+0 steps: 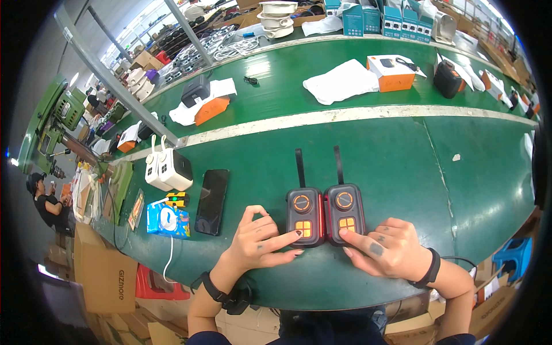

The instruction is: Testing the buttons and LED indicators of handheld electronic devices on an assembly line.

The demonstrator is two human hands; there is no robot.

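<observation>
Two small black speaker-like devices stand side by side on the green bench, close together. Each has red sides, an orange-ringed round dial, four-part orange buttons and a black strap stretching away from me. On the orange buttons of the left device (301, 215) rests the index finger of my left hand (252, 244); its thumb extends near the lower edge, other fingers curled. My right hand (392, 248) has its index finger on the buttons of the right device (345, 213), thumb stretched below. Neither hand grips anything.
Left of the devices lie a black phone (212, 201), white cube-shaped devices (168, 167) with loops, and a blue box (167, 219) with a white cable. Beyond a pale ledge, a green conveyor belt (276, 72) carries orange-and-white boxes (393, 73), white bags and black devices.
</observation>
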